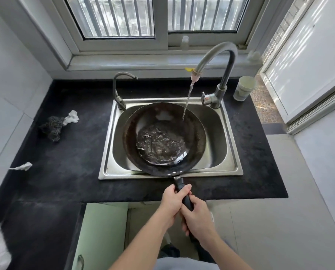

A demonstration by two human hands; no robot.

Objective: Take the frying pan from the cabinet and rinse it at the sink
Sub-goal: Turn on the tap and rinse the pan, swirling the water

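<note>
Rinse in progress: pan over basin, both hands on handle, tap running.

My left hand [173,199] and right hand [197,216] are both wrapped tight around the black handle [183,193] of the dark, round, rust-edged metal frying pan [163,138], left ahead of right. The pan sits over the stainless steel sink [232,145], its near rim by the sink's front edge. Water from the tall curved steel tap [220,61] strikes the far right inner wall and pools, churning, in the bottom. Risks as I judge them: the pool adds weight far from my grip, so the pan may tip and slop onto the black stone counter [69,152]; the stream landing high on the sloped wall may splash outward; wet hands may slide on the handle.
</note>
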